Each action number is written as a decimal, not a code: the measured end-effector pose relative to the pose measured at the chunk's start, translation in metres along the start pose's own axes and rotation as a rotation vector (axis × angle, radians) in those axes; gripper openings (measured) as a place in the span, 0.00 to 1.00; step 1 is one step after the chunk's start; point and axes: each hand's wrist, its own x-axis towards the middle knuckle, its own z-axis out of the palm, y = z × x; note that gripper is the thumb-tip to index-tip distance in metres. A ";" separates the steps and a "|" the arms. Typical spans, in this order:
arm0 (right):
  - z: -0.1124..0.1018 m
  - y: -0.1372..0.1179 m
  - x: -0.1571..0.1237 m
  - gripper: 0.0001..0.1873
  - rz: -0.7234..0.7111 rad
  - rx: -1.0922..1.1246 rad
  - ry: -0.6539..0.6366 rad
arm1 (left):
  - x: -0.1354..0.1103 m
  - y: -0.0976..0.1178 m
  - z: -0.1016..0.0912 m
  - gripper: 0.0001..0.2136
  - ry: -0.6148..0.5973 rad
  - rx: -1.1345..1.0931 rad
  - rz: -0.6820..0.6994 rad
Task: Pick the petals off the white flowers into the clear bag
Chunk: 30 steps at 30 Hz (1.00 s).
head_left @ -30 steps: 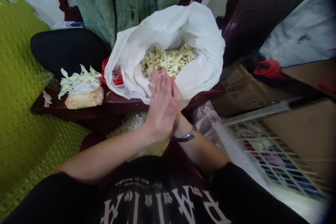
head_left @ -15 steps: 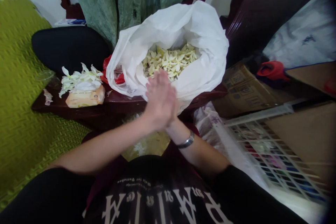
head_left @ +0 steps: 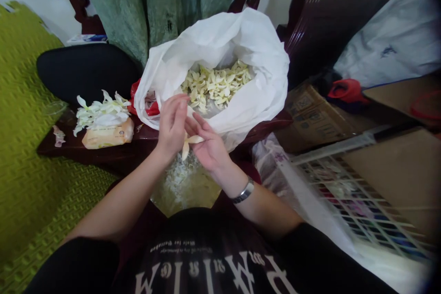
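Head view: the left hand and right hand are raised close together over a pale shredded heap. A cream petal sits between them, resting against the right hand's fingers and hanging below the palm line. Fingers of both hands are partly curled, not clenched; whether either hand grasps the petal cannot be determined. A metal wristband is on the right wrist.

Directly ahead, a white plastic bag stands open on a dark wooden counter, holding a mass of cream petals. A red plastic bag is wedged against its left side. To the left on the counter, a white flower bunch lies on a tan packet. A black cushion lies behind them. A green foam mat extends along the left. A cardboard box and wire rack are on the right.
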 end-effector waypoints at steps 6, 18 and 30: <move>0.004 -0.014 -0.012 0.21 -0.225 -0.084 -0.063 | -0.039 0.010 -0.034 0.22 -0.121 -0.158 -0.345; -0.001 -0.007 -0.028 0.29 -0.079 -0.184 -0.035 | -0.045 0.024 -0.040 0.12 -0.128 -0.113 -0.375; -0.003 0.006 -0.035 0.18 -0.057 -0.304 0.080 | -0.068 0.037 -0.037 0.12 -0.042 -0.352 -0.553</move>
